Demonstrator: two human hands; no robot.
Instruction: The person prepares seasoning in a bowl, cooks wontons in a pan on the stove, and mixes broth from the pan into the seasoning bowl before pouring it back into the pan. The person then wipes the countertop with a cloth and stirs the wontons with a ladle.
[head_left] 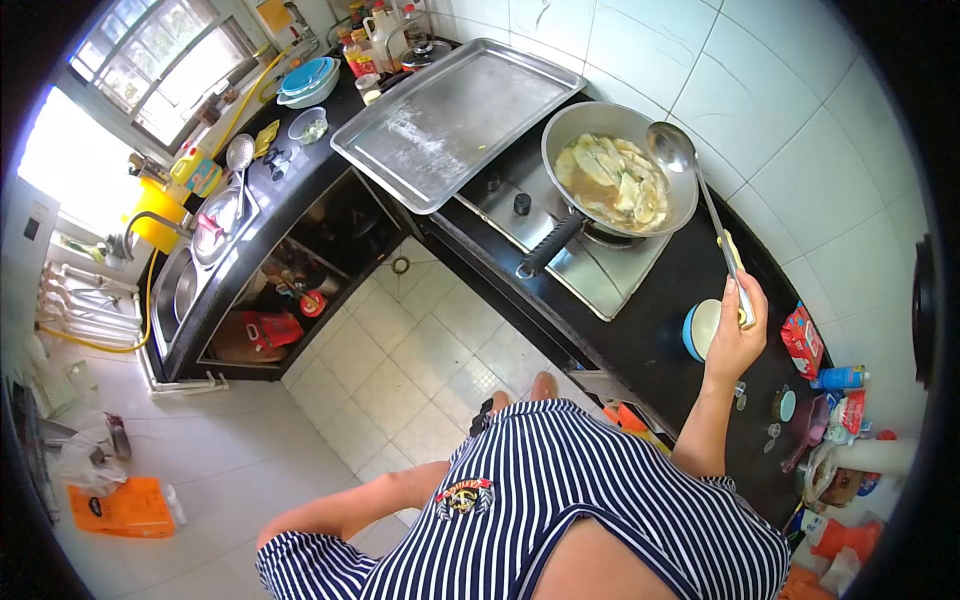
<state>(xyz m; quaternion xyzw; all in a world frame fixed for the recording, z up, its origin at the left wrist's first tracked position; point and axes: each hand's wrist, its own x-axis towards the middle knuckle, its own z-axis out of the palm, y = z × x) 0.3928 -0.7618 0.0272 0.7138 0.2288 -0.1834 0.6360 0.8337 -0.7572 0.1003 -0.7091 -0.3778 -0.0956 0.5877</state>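
My right hand [737, 328] is closed around the handle of a metal ladle [672, 148]. The ladle's bowl hangs over the right rim of a wok [560, 135], and I cannot tell whether it touches the rim. Pale, dumpling-like food [618, 180] lies in brownish liquid inside the wok, which sits on a gas stove [610, 285]. Its black handle [552, 245] points toward my body. Just left of my right hand is a small bowl [705, 328], blue outside and pale inside. My left forearm shows at the lower left, but the hand is hidden behind my striped shirt.
Left of the wok lies a large metal tray [440, 120] with white powder on it. Red packets [802, 340] and a blue can [840, 377] stand along the right wall. The sink [178, 290] and a yellow detergent bottle [196, 172] are at the left.
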